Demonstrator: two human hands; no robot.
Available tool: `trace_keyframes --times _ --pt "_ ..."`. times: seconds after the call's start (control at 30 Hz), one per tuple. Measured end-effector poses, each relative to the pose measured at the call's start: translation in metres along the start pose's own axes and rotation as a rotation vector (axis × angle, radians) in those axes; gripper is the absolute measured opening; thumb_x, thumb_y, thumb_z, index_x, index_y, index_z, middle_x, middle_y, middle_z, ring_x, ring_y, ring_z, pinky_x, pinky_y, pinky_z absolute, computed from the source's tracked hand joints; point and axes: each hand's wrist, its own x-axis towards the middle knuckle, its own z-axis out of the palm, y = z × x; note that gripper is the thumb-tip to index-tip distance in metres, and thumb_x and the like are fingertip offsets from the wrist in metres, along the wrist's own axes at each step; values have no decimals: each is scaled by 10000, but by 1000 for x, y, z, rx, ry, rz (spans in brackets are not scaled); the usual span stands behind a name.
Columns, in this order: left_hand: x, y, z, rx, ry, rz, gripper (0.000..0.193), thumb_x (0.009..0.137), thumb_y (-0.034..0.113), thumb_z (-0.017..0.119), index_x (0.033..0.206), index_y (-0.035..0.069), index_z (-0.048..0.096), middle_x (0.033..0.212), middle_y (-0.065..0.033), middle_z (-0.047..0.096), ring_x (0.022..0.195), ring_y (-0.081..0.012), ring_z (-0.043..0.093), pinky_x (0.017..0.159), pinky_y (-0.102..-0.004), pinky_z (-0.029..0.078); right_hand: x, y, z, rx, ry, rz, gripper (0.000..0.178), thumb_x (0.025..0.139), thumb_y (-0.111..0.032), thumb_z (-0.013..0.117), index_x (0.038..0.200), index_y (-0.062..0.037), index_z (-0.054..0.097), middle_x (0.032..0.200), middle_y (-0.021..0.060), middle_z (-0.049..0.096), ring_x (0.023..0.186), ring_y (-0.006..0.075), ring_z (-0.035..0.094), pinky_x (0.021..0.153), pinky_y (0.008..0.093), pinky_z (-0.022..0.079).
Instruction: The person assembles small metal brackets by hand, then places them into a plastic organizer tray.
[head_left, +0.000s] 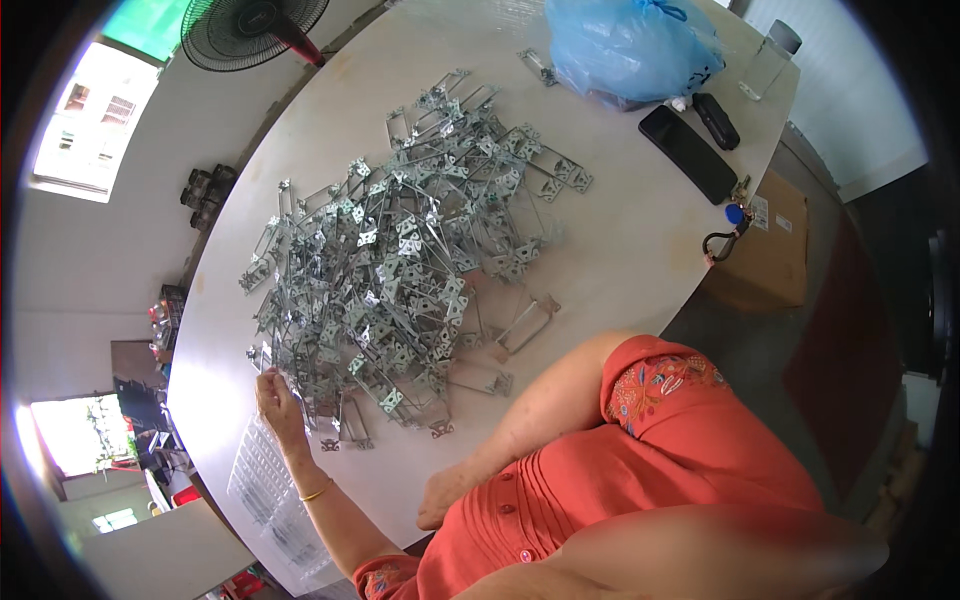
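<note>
A broad heap of silvery metal brackets (390,260), thin frames with punched end plates, covers the middle of the table. At the heap's near left edge my left hand (280,408), with a gold bangle on its wrist, is closed. Its fingertips pinch a small metal bracket (262,358). Just below that hand lies a clear plastic tray (275,490) with rows of small compartments. My right hand (440,495) rests low by the table's near edge, close to my red shirt. Its fingers are mostly hidden.
On the table (600,240), a blue plastic bag (635,50), black phone (688,153), dark case (716,121), clear bottle (768,68) and keys with a strap (735,225) lie far right. A cardboard box (765,250) stands beyond the right edge. A fan (250,30) is at far left.
</note>
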Motion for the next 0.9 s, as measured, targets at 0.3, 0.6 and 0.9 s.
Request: trace_keyframes --times 0.3,0.6,0.9 --pt "-38 76 -32 -668 -42 -301 179 1013 142 520 991 -3 622 982 -118 690 839 -173 660 768 -317 538 15 0 9 -18 -38 32 336 950 -359 533 988 -27 574 928 168 673 852 385 674 720 504 539" --pt "-76 91 2 -1289 -231 -280 251 969 89 562 1190 -29 543 944 -99 611 685 -136 568 600 -267 475 -14 -19 -23 130 319 10 163 967 -246 589 1017 -91 574 823 188 643 747 406 645 648 469 524" --pt "-91 55 -13 -1442 -173 -413 407 918 70 590 1300 -54 523 916 -63 564 608 -67 458 485 -192 319 -35 -30 -79 -193 529 70 149 887 -101 680 1006 -77 594 930 117 656 866 330 645 755 405 522"
